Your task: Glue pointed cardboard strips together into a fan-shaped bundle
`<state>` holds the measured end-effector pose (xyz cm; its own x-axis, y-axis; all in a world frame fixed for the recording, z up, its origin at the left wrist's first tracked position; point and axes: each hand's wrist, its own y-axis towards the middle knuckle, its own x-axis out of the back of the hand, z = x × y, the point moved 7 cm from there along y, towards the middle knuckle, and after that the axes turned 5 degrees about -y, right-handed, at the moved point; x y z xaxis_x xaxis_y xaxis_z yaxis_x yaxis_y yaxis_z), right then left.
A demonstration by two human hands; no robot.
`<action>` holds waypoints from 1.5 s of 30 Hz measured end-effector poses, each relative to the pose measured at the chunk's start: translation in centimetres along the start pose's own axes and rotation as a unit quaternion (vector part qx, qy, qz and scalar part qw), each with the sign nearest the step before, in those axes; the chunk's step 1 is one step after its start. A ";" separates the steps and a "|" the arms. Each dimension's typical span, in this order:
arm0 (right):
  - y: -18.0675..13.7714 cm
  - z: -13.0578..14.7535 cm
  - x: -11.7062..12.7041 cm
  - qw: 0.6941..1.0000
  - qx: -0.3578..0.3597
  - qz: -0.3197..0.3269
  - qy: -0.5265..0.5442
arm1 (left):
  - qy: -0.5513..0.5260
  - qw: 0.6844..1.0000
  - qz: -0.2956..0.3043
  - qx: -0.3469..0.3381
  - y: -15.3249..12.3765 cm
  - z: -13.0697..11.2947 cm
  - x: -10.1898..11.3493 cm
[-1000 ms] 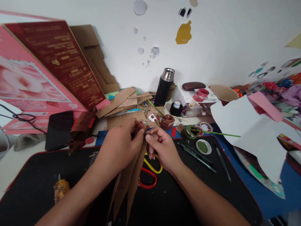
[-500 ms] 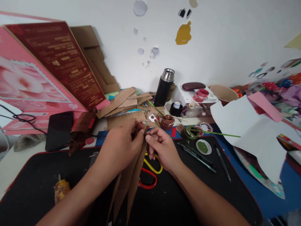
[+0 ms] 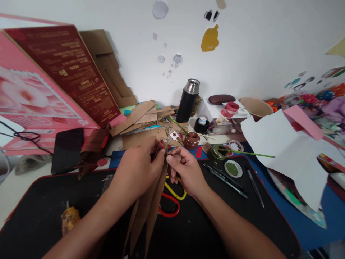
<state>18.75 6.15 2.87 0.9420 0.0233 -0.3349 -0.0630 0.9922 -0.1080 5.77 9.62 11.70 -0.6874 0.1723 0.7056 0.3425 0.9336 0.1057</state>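
Observation:
My left hand is closed round the top of a bundle of long pointed brown cardboard strips that hang down toward me over the black mat. My right hand pinches the same top end from the right, its fingertips meeting the left hand's. Red and yellow scissors lie on the mat just under my right hand.
A brown paint pot, a green paint jar with a green stick, a black flask, cardboard scraps, a pen, a glue bottle, a phone, white paper and a pink box crowd the desk.

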 end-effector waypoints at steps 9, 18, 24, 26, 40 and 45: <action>0.0 0.0 0.0 1.000 -0.001 -0.002 -0.003 | 0.004 1.000 -0.004 -0.001 0.1 0.1 0.0; -0.1 0.0 0.0 1.000 -0.001 -0.002 -0.002 | 0.010 1.000 -0.009 -0.005 0.0 0.0 0.0; 0.0 0.0 0.0 1.000 -0.002 -0.001 -0.005 | 0.008 1.000 -0.004 -0.002 0.0 0.1 -0.1; 0.0 0.0 0.0 1.000 -0.002 -0.001 -0.006 | 0.010 1.000 -0.002 -0.002 0.0 0.1 -0.2; -0.1 0.0 -0.1 1.000 -0.005 -0.005 -0.010 | 0.015 1.000 0.001 -0.005 0.1 0.1 -0.2; -0.1 0.0 0.0 1.000 -0.006 -0.006 -0.012 | 0.019 1.000 0.002 -0.003 0.0 0.1 -0.2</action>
<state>18.71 6.02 2.89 0.9502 0.0151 -0.3112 -0.0558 0.9909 -0.1222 5.85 9.60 11.51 -0.6606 0.1635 0.7328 0.3485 0.9313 0.1063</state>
